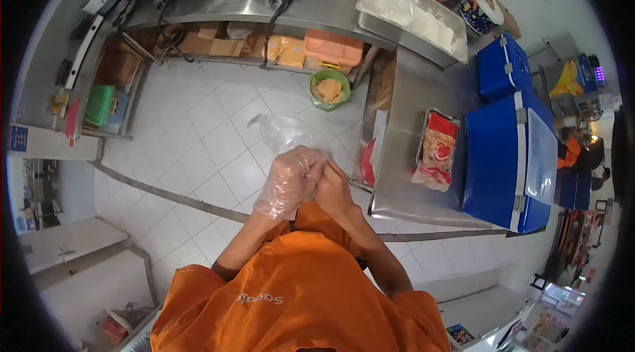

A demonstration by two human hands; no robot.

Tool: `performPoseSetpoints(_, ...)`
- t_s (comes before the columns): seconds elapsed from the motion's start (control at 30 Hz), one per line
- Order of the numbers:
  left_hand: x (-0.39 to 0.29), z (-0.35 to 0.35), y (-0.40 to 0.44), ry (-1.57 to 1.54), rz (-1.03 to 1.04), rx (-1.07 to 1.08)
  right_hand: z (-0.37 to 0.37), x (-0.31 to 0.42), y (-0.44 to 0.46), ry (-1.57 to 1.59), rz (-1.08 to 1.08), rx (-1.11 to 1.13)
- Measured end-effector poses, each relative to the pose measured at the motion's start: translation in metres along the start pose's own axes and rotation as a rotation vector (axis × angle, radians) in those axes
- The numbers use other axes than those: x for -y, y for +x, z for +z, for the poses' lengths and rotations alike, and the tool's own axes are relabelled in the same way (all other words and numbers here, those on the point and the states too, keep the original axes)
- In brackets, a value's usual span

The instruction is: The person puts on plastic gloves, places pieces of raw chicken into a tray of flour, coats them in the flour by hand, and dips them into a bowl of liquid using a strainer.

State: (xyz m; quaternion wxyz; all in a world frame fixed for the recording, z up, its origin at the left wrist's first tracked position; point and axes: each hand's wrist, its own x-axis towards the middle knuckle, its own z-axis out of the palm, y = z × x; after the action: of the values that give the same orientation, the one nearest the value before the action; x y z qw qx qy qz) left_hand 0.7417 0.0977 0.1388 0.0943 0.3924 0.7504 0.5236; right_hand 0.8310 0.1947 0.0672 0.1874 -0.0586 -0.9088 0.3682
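Note:
A loose clear plastic glove covers my left hand, whose fingers are bent together near the middle of the view. Bare and pressed against it, my right hand has its fingers closed at the edge of a thin clear plastic piece. This plastic spreads out beyond both hands, above the tiled floor, and looks like a second glove or a bag. Where the fingers meet, the details are too small to tell.
To the right, a steel counter holds a red-and-clear food package, blue coolers and a steel tray of white powder. A green-lined bin stands on the floor ahead. Another person is at far right.

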Motion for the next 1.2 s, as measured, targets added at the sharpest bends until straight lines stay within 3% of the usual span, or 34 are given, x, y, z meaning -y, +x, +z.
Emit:
performPoseSetpoints(0.1,0.014,-0.01,0.005,0.135,0.191,0.171,0.008,0.007,0.021,0.217,-0.035,0.024)
performPoseSetpoints(0.2,0.011,-0.024,0.01,0.169,0.305,0.277,0.022,-0.011,0.024,0.203,-0.102,0.071)
performPoseSetpoints(0.27,0.014,-0.03,0.011,0.154,0.358,0.318,0.022,-0.011,0.036,0.305,-0.007,-0.06)
performPoseSetpoints(0.37,0.036,-0.035,0.01,-0.001,0.454,0.132,0.042,-0.016,0.041,0.777,0.291,-0.28)
performPoseSetpoints(0.47,0.063,-0.032,0.001,-0.053,0.33,-0.081,0.047,-0.017,0.043,1.293,0.627,-0.424)
performPoseSetpoints(0.53,0.064,-0.027,0.006,0.039,0.139,-0.13,0.038,-0.002,0.061,1.505,0.56,-0.451)
performPoseSetpoints(0.57,0.065,-0.024,0.011,0.087,0.046,-0.162,0.043,-0.003,0.064,1.466,0.616,-0.451)
performPoseSetpoints(0.63,0.073,-0.027,0.019,0.134,0.162,-0.105,0.057,-0.012,0.066,1.382,0.731,-0.433)
performPoseSetpoints(0.73,0.076,-0.032,0.028,0.144,0.273,-0.084,0.068,-0.027,0.078,1.678,0.766,-0.456)
performPoseSetpoints(0.83,0.081,-0.031,0.026,0.137,0.296,-0.039,0.047,-0.013,0.093,2.039,0.53,-0.249)
performPoseSetpoints(0.93,0.095,-0.02,0.022,-0.073,0.282,0.035,0.044,-0.016,0.102,2.088,0.399,-0.077)
performPoseSetpoints(0.97,0.1,-0.017,0.02,-0.179,0.276,0.066,0.044,-0.013,0.104,1.995,0.443,-0.156)
performPoseSetpoints(1.03,0.093,-0.017,0.021,-0.323,0.051,0.19,0.039,0.003,0.112,1.798,0.523,-0.339)
performPoseSetpoints(1.13,0.095,-0.006,0.027,-0.501,-0.082,0.31,0.05,-0.044,0.101,2.016,0.409,-0.274)
performPoseSetpoints(1.2,0.102,0.004,0.028,-0.583,-0.242,0.413,0.05,-0.063,0.092,1.976,0.477,-0.31)
